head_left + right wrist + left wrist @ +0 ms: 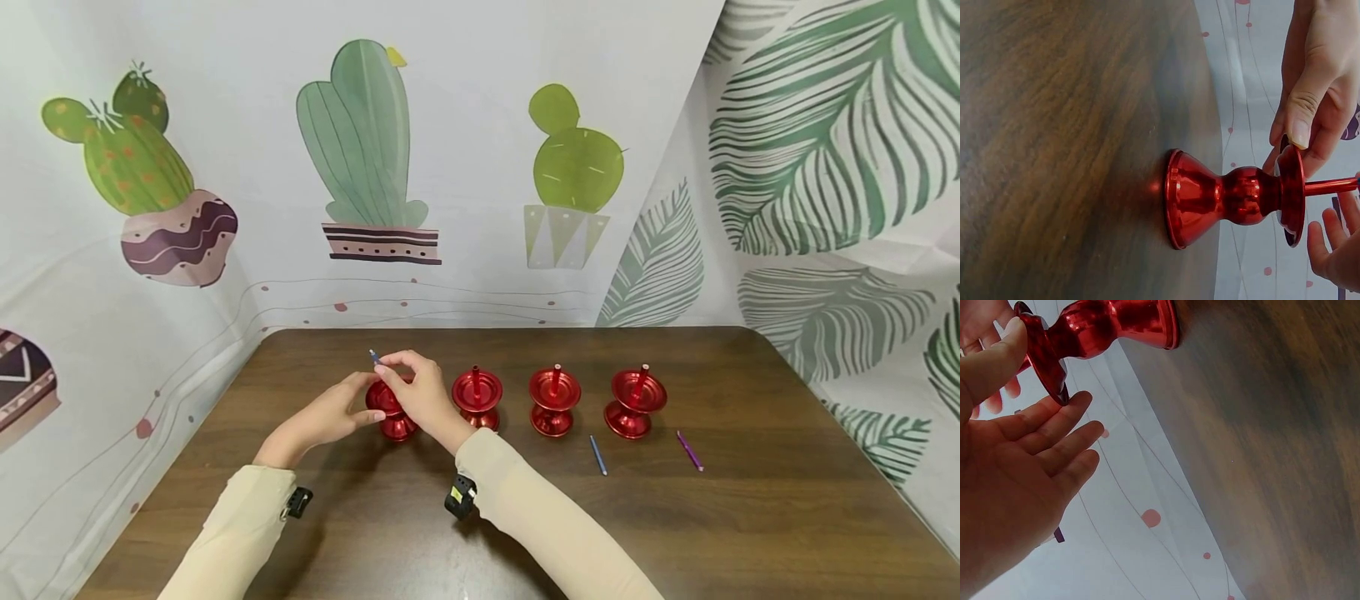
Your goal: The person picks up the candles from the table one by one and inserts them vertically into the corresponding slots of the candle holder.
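Observation:
Leftmost in the row stands a red metallic candle holder (397, 428), upright, with a wide dish and a thin central tube. My left hand (330, 412) steadies its dish rim between thumb and fingers; the left wrist view shows the other fingers extended beneath. Above the dish, my right hand (423, 396) pinches a slim blue candle (374, 357) with a pale tip. In the right wrist view, a bit of blue shows at the top of the red tube (1329, 186). How deep the candle sits there, I cannot tell.
To the right stand three more red holders: one beside my right hand (477, 392), a middle one (553, 396) and a far one (633, 400). Before them lie a blue candle (597, 455) and a purple candle (689, 451). A printed cloth (480, 167) hangs behind the table.

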